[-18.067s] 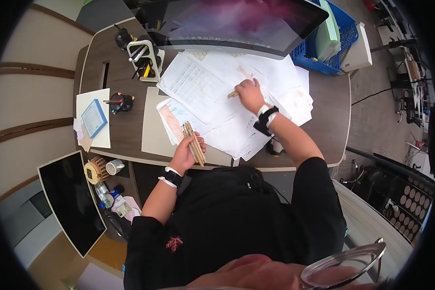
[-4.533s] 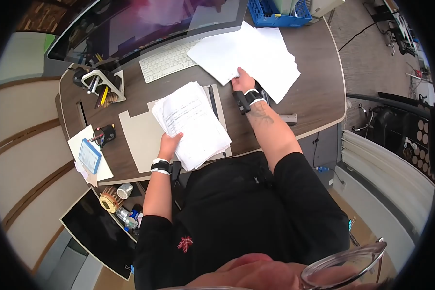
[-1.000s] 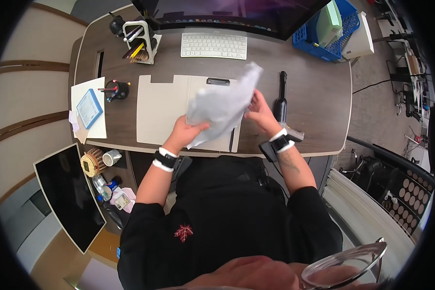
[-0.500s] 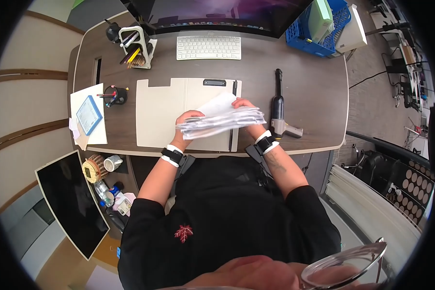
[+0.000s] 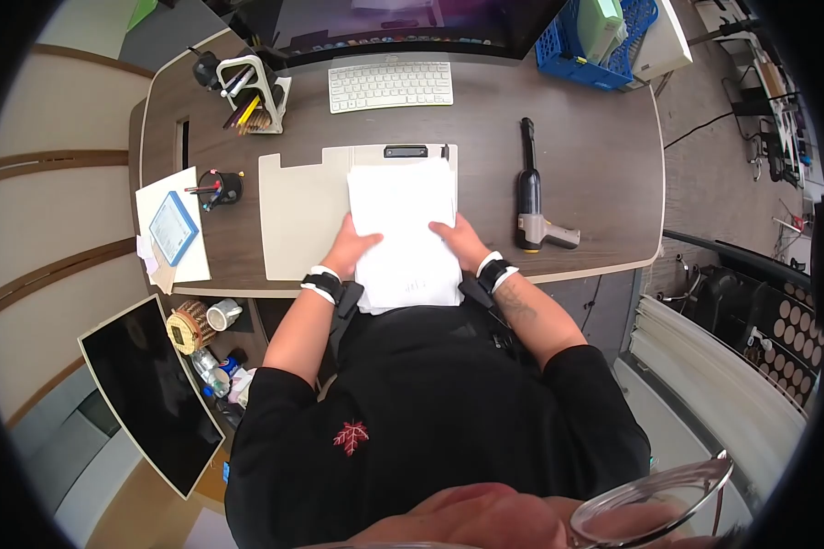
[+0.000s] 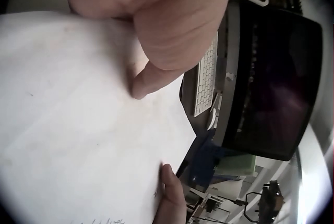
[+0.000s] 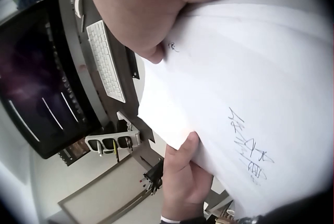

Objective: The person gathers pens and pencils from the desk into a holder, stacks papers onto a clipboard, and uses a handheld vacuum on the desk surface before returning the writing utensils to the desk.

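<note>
In the head view a neat stack of white paper sheets (image 5: 403, 206) lies face up over the right half of a beige clipboard folder (image 5: 302, 215), its lower edge reaching past the desk front. My left hand (image 5: 349, 249) grips the stack's left side and my right hand (image 5: 464, 242) its right side, thumbs on top and other fingers hidden beneath. Handwriting marks the top sheet (image 7: 245, 99) in the right wrist view. From the left wrist, the left thumb (image 6: 154, 80) presses the paper, with the right thumb (image 6: 169, 182) at the opposite edge.
A black-and-grey pistol-handled tool (image 5: 529, 197) lies to the right. Behind are a white keyboard (image 5: 391, 86), a monitor (image 5: 403, 27) and a blue basket (image 5: 558, 64). Pen holders (image 5: 270, 101) and a blue-edged box (image 5: 173, 227) stand or lie at left.
Pencils were in my left hand and papers strewn about; later the papers were in two piles. Half a second ago I held the stack on edge; now it is tipped flat toward me.
</note>
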Demonstrator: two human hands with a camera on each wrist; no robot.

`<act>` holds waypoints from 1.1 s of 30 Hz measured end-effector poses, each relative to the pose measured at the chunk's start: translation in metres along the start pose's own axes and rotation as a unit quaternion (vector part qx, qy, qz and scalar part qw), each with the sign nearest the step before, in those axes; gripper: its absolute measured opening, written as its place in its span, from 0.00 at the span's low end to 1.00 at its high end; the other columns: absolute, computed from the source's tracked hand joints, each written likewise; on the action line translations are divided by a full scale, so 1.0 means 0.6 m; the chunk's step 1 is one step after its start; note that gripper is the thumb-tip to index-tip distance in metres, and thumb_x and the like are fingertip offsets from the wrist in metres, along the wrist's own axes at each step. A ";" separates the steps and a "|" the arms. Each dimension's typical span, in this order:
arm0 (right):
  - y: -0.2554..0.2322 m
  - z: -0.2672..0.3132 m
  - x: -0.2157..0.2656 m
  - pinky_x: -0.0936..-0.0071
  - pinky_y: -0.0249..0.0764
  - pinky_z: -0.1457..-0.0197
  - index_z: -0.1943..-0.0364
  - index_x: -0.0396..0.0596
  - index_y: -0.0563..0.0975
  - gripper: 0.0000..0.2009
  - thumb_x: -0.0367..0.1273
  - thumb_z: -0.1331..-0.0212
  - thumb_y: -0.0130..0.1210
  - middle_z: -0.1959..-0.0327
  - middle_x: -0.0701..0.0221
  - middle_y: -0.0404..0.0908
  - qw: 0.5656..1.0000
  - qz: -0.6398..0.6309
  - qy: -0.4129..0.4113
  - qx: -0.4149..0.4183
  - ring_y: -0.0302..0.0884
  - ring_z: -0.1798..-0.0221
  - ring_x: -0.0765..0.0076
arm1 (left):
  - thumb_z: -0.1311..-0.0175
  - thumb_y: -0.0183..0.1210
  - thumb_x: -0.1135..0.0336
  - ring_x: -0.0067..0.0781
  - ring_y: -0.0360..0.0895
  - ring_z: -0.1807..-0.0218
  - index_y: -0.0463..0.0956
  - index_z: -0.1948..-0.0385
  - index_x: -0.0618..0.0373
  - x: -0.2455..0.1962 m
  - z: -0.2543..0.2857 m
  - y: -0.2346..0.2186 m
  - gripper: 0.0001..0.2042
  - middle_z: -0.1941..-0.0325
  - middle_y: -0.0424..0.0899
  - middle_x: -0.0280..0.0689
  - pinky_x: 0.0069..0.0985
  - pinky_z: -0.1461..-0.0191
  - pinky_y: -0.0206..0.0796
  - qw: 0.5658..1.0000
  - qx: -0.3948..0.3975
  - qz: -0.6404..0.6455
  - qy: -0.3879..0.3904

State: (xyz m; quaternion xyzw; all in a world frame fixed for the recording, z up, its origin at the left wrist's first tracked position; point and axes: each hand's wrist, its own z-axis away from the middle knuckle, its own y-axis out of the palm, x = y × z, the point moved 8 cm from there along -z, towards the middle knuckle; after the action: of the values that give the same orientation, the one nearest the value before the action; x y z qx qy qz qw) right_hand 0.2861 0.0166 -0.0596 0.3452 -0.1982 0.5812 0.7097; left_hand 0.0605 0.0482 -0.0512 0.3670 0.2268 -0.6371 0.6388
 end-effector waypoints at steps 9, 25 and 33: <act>-0.057 -0.107 -0.018 0.70 0.78 0.50 0.44 0.35 0.68 0.21 0.32 0.36 0.58 0.53 0.61 0.79 0.999 -0.010 -0.010 -0.049 0.80 0.55 0.67 | 0.52 0.59 0.84 0.47 0.76 0.43 0.63 0.44 0.67 0.013 -0.073 -0.023 0.29 0.47 0.77 0.50 0.35 0.40 0.69 0.959 -0.050 -0.255 0.113; -0.066 -0.148 0.029 0.57 0.71 0.43 0.48 0.36 0.71 0.20 0.33 0.41 0.58 0.52 0.46 0.79 0.939 0.269 -0.078 -0.199 0.76 0.46 0.39 | 0.46 0.60 0.69 0.44 0.72 0.44 0.78 0.54 0.53 -0.194 -0.206 0.131 0.15 0.53 0.79 0.37 0.41 0.43 0.66 0.720 -0.036 -0.608 0.333; -0.076 -0.170 0.005 0.65 0.73 0.46 0.45 0.35 0.71 0.21 0.31 0.41 0.58 0.53 0.54 0.80 0.953 0.238 -0.041 -0.182 0.79 0.51 0.56 | 0.40 0.54 0.71 0.40 0.78 0.52 0.77 0.59 0.58 -0.154 -0.263 0.178 0.09 0.57 0.82 0.38 0.37 0.51 0.75 0.572 0.109 -0.759 0.290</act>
State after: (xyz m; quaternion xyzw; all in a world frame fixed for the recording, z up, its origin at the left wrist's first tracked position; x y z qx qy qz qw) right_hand 0.3186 0.0881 -0.1391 0.1765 -0.4063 0.6724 0.5930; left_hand 0.1852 0.2191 -0.0611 0.2925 0.5242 -0.7677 -0.2242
